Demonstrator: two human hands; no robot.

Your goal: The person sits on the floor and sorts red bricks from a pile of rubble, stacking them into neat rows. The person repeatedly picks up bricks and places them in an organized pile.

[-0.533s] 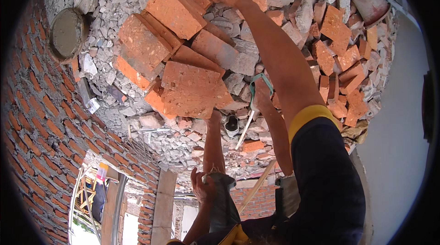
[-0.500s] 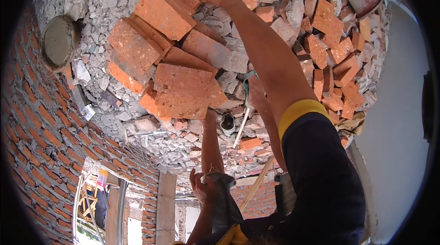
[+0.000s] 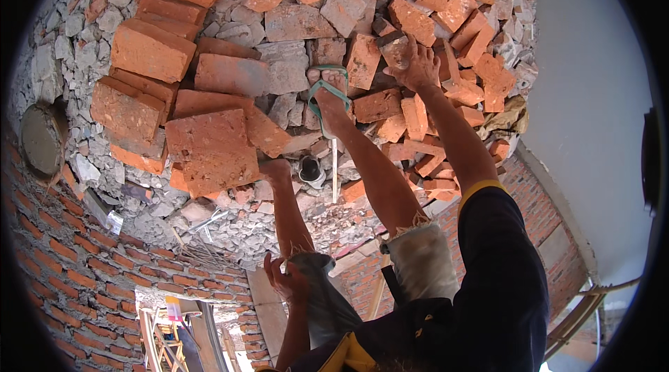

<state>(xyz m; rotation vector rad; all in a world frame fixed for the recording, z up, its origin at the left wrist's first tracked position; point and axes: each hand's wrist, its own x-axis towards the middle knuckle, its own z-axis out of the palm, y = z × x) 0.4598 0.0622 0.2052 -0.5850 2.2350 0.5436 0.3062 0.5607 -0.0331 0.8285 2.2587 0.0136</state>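
Now right hand (image 3: 420, 65) has shifted across the rubble pile (image 3: 293, 17), fingers closed on a grey brick chunk (image 3: 394, 48); left hand (image 3: 284, 278) rests half-curled, empty, on knee.

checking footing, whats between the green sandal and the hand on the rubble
An orange brick piece lies between the green sandal and the right hand, in the head view.

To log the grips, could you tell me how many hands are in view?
2: the right hand grips a brick chunk on the rubble; the left hand rests on the knee, lower centre.
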